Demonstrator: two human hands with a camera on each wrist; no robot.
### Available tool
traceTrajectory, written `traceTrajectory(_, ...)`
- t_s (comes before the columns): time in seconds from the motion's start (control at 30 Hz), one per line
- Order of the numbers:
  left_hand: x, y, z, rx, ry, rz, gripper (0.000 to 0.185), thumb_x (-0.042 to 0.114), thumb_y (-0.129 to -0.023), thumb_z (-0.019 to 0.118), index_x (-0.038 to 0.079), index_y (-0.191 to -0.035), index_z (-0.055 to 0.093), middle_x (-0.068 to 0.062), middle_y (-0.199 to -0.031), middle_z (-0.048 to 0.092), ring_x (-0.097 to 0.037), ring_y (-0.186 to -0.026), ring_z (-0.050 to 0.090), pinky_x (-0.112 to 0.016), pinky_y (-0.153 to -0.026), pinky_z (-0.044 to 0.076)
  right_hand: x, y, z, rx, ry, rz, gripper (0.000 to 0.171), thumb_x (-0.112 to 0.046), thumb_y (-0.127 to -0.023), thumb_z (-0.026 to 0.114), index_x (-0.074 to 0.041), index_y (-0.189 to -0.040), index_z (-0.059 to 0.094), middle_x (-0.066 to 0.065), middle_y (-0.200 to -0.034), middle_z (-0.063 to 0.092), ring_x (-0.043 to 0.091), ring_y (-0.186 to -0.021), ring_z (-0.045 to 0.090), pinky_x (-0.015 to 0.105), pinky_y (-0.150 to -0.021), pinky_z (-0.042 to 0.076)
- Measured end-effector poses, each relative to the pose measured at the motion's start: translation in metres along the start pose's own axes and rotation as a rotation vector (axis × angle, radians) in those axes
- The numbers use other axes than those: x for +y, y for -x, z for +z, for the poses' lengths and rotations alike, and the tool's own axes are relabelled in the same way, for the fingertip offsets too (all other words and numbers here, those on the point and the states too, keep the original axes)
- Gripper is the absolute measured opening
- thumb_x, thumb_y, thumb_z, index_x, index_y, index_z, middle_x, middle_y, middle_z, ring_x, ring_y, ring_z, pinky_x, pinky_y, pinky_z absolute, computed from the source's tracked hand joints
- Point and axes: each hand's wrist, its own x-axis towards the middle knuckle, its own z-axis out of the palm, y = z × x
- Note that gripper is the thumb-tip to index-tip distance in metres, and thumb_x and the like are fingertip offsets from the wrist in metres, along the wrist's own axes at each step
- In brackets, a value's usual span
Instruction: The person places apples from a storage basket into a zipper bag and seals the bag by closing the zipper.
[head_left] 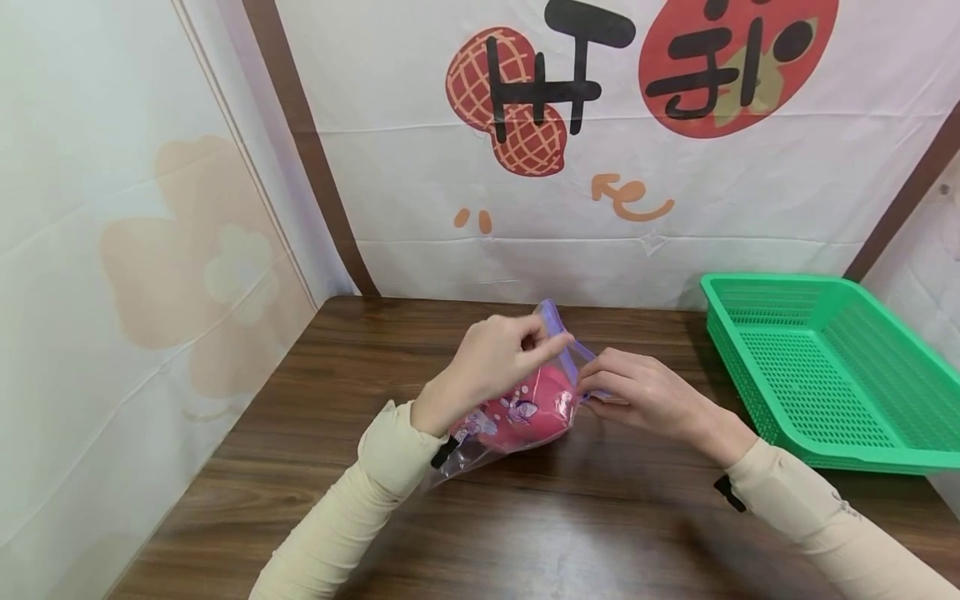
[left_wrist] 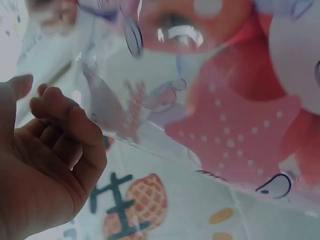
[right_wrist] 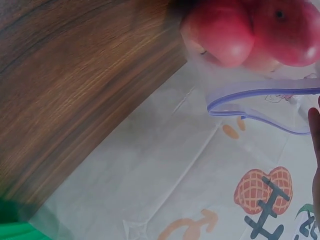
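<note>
A clear zip-lock bag (head_left: pixel 480 454) with a purple zip strip and printed cartoon figures lies on the table, its mouth gaping. Inside are several round red fruits (right_wrist: pixel 222 35); their exact kind is unclear. My right hand (head_left: pixel 645 392) pinches the near end of the purple strip. Over the bag's mouth, my left hand (head_left: pixel 491 362) has its fingers loosely bent. The left wrist view shows that hand (left_wrist: pixel 55 155) beside the clear plastic, a gap between thumb and fingers and nothing held. Only a sliver of the right hand (right_wrist: pixel 315 145) shows in the right wrist view.
To the right stands a green plastic basket (head_left: pixel 817 454) with perforated walls. Brown wood-grain table (head_left: pixel 300 467) lies under the bag. White printed cloth (head_left: pixel 420 192) hangs behind the table, and more cloth hangs along the left side.
</note>
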Motion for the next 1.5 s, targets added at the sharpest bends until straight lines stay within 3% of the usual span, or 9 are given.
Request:
traceTrajectory(0.2, 0.014, 0.033, 0.002, 0.077, -0.261, 0.255, 0.028, 0.052, -0.086, 0.068, 0.024, -0.082, 0.064, 0.012, -0.073, 0.058, -0.005, -0.056, 0.048, -0.022, -0.048, 0.038, -0.007, -0.011, 0.0, 0.075, 0.024, -0.011, 0.013, -0.019, -0.093, 0.063, -0.01, -0.099, 0.07, -0.005, -0.096, 0.068, 0.012, -0.086, 0.058, 0.026, -0.083, 0.045)
traceTrajectory(0.3, 0.018, 0.046, 0.005, 0.125, -0.334, 0.331, 0.033, 0.053, -0.082, 0.072, 0.021, -0.089, 0.068, 0.008, -0.084, 0.059, -0.007, -0.063, 0.053, -0.022, -0.05, 0.042, -0.011, -0.017, 0.0, 0.107, 0.007, -0.015, 0.01, -0.018, -0.09, 0.064, -0.011, -0.096, 0.069, -0.006, -0.092, 0.067, 0.013, -0.087, 0.056, 0.03, -0.091, 0.042)
traceTrajectory(0.43, 0.023, 0.056, 0.006, 0.151, -0.383, 0.357, 0.035, 0.052, -0.081, 0.074, 0.019, -0.089, 0.067, 0.006, -0.088, 0.06, -0.009, -0.073, 0.057, -0.023, -0.052, 0.046, -0.015, -0.025, 0.0, 0.117, -0.024, -0.007, 0.01, -0.018, -0.09, 0.064, -0.01, -0.094, 0.069, -0.006, -0.09, 0.067, 0.014, -0.091, 0.056, 0.03, -0.104, 0.039)
traceTrajectory(0.63, 0.027, 0.061, 0.005, 0.208, -0.444, 0.374, 0.025, 0.042, -0.084, 0.073, 0.019, -0.084, 0.064, 0.008, -0.079, 0.06, -0.009, -0.067, 0.056, -0.023, -0.055, 0.045, -0.023, -0.035, -0.003, 0.114, -0.028, 0.018, 0.012, -0.02, -0.091, 0.063, -0.01, -0.093, 0.069, -0.006, -0.089, 0.068, 0.015, -0.096, 0.058, 0.03, -0.112, 0.036)
traceTrajectory(0.9, 0.033, 0.065, -0.005, 0.259, -0.328, 0.389, 0.013, 0.023, -0.083, 0.074, 0.019, -0.078, 0.063, 0.009, -0.068, 0.06, -0.006, -0.062, 0.058, -0.025, -0.055, 0.047, -0.034, -0.05, -0.009, 0.137, -0.055, -0.001, 0.012, -0.019, -0.091, 0.064, -0.009, -0.093, 0.07, -0.005, -0.089, 0.069, 0.016, -0.095, 0.059, 0.03, -0.111, 0.038)
traceTrajectory(1.2, 0.035, 0.068, -0.019, 0.266, -0.219, 0.387, 0.006, 0.016, -0.085, 0.073, 0.019, -0.089, 0.072, 0.01, -0.079, 0.068, -0.005, -0.068, 0.062, -0.026, -0.057, 0.051, -0.04, -0.065, -0.02, 0.149, -0.106, -0.006, 0.011, -0.016, -0.092, 0.064, -0.007, -0.095, 0.071, -0.002, -0.093, 0.07, 0.023, -0.1, 0.062, 0.035, -0.114, 0.038)
traceTrajectory(1.4, 0.034, 0.066, -0.026, 0.308, -0.176, 0.429, 0.007, 0.01, -0.084, 0.074, 0.017, -0.085, 0.072, 0.01, -0.078, 0.066, -0.003, -0.067, 0.06, -0.022, -0.054, 0.049, -0.04, -0.072, -0.025, 0.152, -0.108, -0.005, 0.012, -0.016, -0.093, 0.063, -0.007, -0.096, 0.071, 0.0, -0.095, 0.071, 0.024, -0.103, 0.064, 0.034, -0.112, 0.04)
traceTrajectory(1.5, 0.033, 0.065, -0.029, 0.344, -0.161, 0.466, 0.006, 0.009, -0.083, 0.074, 0.014, -0.087, 0.073, 0.007, -0.08, 0.069, -0.004, -0.071, 0.063, -0.02, -0.059, 0.052, -0.04, -0.076, -0.028, 0.148, -0.114, -0.009, 0.011, -0.015, -0.092, 0.065, -0.007, -0.097, 0.071, -0.001, -0.095, 0.071, 0.023, -0.103, 0.064, 0.035, -0.113, 0.039)
